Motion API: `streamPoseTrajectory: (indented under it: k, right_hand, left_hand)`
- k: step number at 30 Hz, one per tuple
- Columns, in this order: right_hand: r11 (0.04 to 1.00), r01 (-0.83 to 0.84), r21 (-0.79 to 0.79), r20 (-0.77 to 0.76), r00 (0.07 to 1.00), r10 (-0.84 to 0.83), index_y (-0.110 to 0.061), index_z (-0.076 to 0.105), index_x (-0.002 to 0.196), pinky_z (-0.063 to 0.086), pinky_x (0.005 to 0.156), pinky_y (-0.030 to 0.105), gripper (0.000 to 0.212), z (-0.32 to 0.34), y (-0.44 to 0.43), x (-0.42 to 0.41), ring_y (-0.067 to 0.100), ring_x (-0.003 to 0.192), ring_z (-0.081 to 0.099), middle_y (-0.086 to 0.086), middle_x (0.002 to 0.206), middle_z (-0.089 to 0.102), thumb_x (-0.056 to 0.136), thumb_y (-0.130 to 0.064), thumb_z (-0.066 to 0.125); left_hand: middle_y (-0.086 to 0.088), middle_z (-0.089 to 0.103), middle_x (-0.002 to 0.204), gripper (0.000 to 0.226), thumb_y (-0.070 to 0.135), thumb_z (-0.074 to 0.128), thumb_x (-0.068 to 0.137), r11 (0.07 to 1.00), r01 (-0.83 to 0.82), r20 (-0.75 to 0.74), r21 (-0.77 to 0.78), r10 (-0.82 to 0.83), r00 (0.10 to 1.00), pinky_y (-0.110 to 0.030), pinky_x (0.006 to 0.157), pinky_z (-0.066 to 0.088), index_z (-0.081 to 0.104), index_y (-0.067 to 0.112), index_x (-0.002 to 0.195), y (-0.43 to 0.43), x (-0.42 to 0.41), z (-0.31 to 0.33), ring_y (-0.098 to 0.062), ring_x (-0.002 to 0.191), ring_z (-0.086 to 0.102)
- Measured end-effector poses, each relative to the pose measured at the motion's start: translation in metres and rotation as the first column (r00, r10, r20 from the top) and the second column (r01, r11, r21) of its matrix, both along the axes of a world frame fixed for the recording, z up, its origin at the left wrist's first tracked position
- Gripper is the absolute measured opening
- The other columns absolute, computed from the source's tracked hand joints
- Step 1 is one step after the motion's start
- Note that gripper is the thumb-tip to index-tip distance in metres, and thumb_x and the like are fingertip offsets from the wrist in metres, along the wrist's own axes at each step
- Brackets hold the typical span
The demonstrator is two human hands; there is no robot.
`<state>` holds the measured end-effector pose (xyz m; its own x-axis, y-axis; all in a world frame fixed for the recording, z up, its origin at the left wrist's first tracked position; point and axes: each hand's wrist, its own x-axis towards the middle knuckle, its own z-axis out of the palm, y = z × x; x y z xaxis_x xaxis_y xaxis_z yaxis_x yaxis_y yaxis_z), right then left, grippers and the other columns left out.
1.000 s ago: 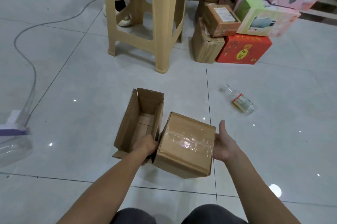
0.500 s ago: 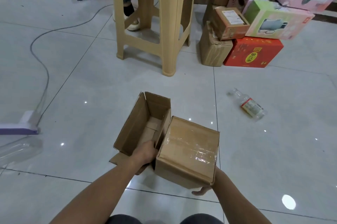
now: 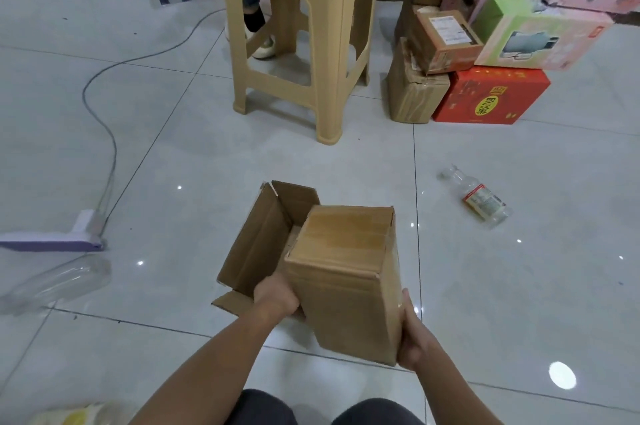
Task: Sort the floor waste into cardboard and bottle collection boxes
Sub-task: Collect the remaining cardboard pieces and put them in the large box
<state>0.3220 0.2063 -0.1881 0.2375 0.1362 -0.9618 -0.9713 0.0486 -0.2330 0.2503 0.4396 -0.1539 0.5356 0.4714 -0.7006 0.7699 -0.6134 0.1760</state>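
Both hands hold a closed cardboard box just above the tiled floor, near the person's knees. The left hand grips the box's near-left lower corner, fingers curled under it. The right hand clasps the near-right lower edge, thumb lying up the side. The box is tipped, its top face turned away toward the far side.

Just left of it and touching it, an open cardboard box sits on the floor with its flaps spread, and it appears to hold nothing. Whether this is one of the collection boxes cannot be told from here.

A small clear bottle with a red and white label lies on its side well to the right. A large clear plastic bottle lies near the left edge, beside a purple mop head. Farther off stand a beige plastic stool and a stack of cartons.

The step in hand looks like handling the cardboard piece: carrying or turning it toward wherever cardboard is gathered. The next move probably calls for a steady two-handed hold while setting it down, perhaps into or beside the open box. After that, a free hand would have to reach out to the bottles, which lie untouched.
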Motion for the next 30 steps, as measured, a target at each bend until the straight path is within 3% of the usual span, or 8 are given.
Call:
streamPoseTrajectory:
  k: [4,10,13,16,18,21,24,30]
  right_hand:
    - [0.953,0.301,-0.015,-0.005,0.954,-0.301,-0.024,0.048,0.135,0.045,0.093,0.064,0.086,0.088,-0.008,-0.042,0.038,0.116,0.055,0.012,0.132,0.056,0.065,-0.071,0.066]
    - [0.737,0.675,-0.044,0.026,0.738,-0.674,-0.014,0.034,0.144,0.043,0.098,0.05,0.071,0.244,-0.023,-0.066,0.035,0.121,0.051,0.009,0.12,0.053,0.084,-0.03,0.068]
    - [0.663,0.733,-0.15,0.058,0.676,-0.735,-0.016,0.03,0.145,0.039,0.107,0.051,0.061,0.329,-0.052,-0.079,0.036,0.125,0.048,0.011,0.125,0.049,0.093,-0.029,0.058]
    - [0.601,0.784,-0.153,0.071,0.616,-0.785,-0.01,0.044,0.131,0.044,0.1,0.056,0.05,0.399,-0.093,-0.108,0.038,0.114,0.056,0.013,0.123,0.058,0.089,-0.03,0.063]
    - [0.523,0.838,-0.155,0.12,0.541,-0.832,-0.007,0.048,0.133,0.051,0.091,0.055,0.053,0.447,-0.121,-0.136,0.037,0.105,0.062,0.016,0.118,0.063,0.088,-0.03,0.065]
    - [0.406,0.893,-0.193,0.191,0.44,-0.877,-0.009,0.049,0.119,0.058,0.066,0.045,0.037,0.533,-0.147,-0.181,0.032,0.086,0.064,0.014,0.101,0.065,0.091,-0.028,0.063]
    - [0.236,0.947,-0.218,0.275,0.291,-0.916,-0.014,0.047,0.124,0.053,0.087,0.052,0.046,0.588,-0.163,-0.236,0.033,0.098,0.062,0.011,0.112,0.063,0.087,-0.034,0.066]
    - [-0.244,0.947,-0.206,0.341,-0.164,-0.925,-0.012,0.053,0.129,0.051,0.091,0.054,0.056,0.646,-0.183,-0.379,0.033,0.099,0.063,0.01,0.115,0.066,0.082,-0.037,0.07]
  left_hand:
    - [-0.008,0.063,0.122,0.033,0.032,0.044,0.099,0.997,-0.064,0.049,0.038,0.062,0.997,-0.032,0.087,0.049,0.057,0.009,0.119,-0.021,-0.007,0.076,-0.026,0.113,0.06]
    - [-0.012,0.063,0.121,0.038,0.032,0.051,0.097,0.943,-0.239,-0.021,-0.231,0.24,0.97,-0.033,0.095,0.046,0.059,0.004,0.121,-0.066,-0.002,0.209,-0.028,0.112,0.059]
    - [-0.012,0.064,0.12,0.04,0.034,0.054,0.094,0.929,-0.182,-0.023,-0.322,0.184,0.983,-0.035,0.096,0.048,0.059,0.004,0.12,-0.098,-0.012,0.284,-0.027,0.109,0.06]
    - [-0.005,0.064,0.112,0.022,0.02,0.061,0.092,0.835,-0.093,-0.061,-0.542,0.071,0.996,-0.03,0.088,0.048,0.061,0.012,0.113,-0.13,-0.027,0.374,-0.019,0.098,0.059]
    - [0.002,0.059,0.109,0.039,0.01,0.07,0.084,0.749,0.001,-0.135,-0.663,-0.121,0.983,-0.027,0.091,0.045,0.051,0.019,0.117,-0.152,-0.035,0.433,-0.015,0.102,0.055]
    - [0.006,0.053,0.123,0.077,0.008,0.076,0.072,0.645,0.239,-0.169,-0.726,-0.504,0.847,-0.027,0.098,0.042,0.037,0.022,0.137,-0.197,-0.049,0.508,-0.016,0.117,0.048]
    - [0.001,0.049,0.14,0.1,0.04,0.083,0.055,0.514,0.38,-0.192,-0.769,-0.753,0.629,-0.031,0.104,0.043,0.04,0.023,0.144,-0.251,-0.08,0.567,-0.018,0.123,0.05]
    - [-0.005,0.063,0.122,0.067,0.041,0.077,0.066,0.299,0.52,-0.14,-0.8,-0.936,0.324,-0.029,0.091,0.054,0.056,0.019,0.126,-0.331,-0.187,0.635,-0.017,0.108,0.061]
